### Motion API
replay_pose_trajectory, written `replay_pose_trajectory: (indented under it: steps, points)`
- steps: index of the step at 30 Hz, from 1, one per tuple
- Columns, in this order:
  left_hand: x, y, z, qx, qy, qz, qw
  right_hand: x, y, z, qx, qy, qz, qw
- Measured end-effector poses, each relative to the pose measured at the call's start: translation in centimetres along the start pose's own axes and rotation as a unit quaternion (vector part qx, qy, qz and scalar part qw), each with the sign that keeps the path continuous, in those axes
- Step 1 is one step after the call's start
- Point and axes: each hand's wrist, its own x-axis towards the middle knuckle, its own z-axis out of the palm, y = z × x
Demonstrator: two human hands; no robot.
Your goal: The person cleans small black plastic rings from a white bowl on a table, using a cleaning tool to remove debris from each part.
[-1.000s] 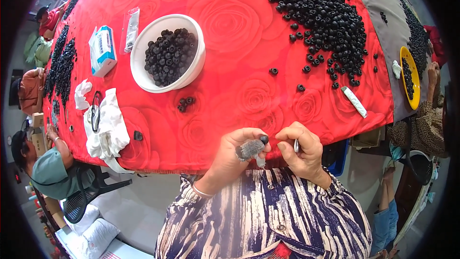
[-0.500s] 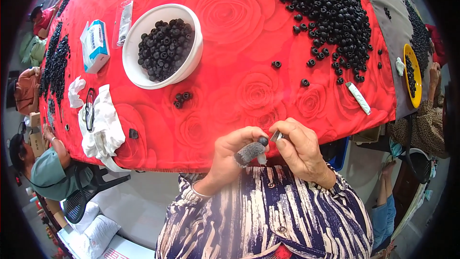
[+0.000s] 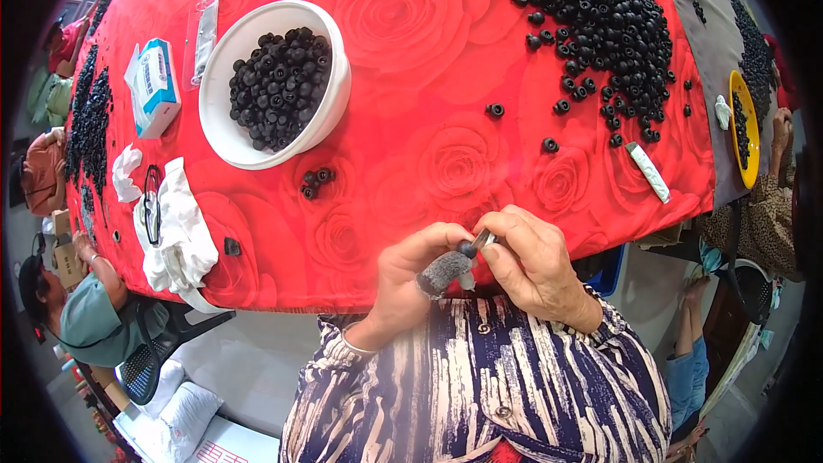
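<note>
Above my lap at the table's front edge, my left hand (image 3: 403,267) pinches a small round black part (image 3: 467,249) between thumb and fingers. A grey knit finger cover (image 3: 443,273) sits on one of its fingers, with a whitish piece (image 3: 466,280) beside it. My right hand (image 3: 538,273) is closed on a small metal blade (image 3: 484,240), its tip against or very close to the black part. A white bowl (image 3: 338,111) to the left holds many similar black parts. Several more (image 3: 317,182) lie in a little cluster below it.
A large heap of black parts (image 3: 600,34) spreads at the far right of the red tablecloth (image 3: 386,146). Near it lies a white packet (image 3: 648,173). Leftward are a blue-white box (image 3: 156,90), white cloth (image 3: 182,240) and black-framed glasses (image 3: 152,206). Other people sit at both sides.
My right hand has brought the blade leftward, up to the black part. The left hand still pinches that part. The whole view has shifted slightly.
</note>
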Motion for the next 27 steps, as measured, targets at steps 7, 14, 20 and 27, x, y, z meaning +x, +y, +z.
replay_pose_trajectory:
  steps: [7,14,20,27]
  points:
    - [0.1,-0.2,-0.2,-0.003,0.015,-0.014,1.0,0.3,0.3,-0.1,-0.002,-0.007,-0.009,1.0]
    - [0.2,-0.2,0.0,-0.003,0.018,-0.014,1.0,0.3,0.6,-0.1,0.003,0.008,-0.005,1.0]
    - [0.4,-0.3,0.0,0.007,0.019,-0.021,1.0,0.3,0.9,-0.1,0.006,0.007,-0.006,1.0]
    - [0.3,-0.1,0.0,-0.01,0.024,-0.052,0.998,0.3,1.4,-0.3,0.01,0.002,-0.009,1.0]
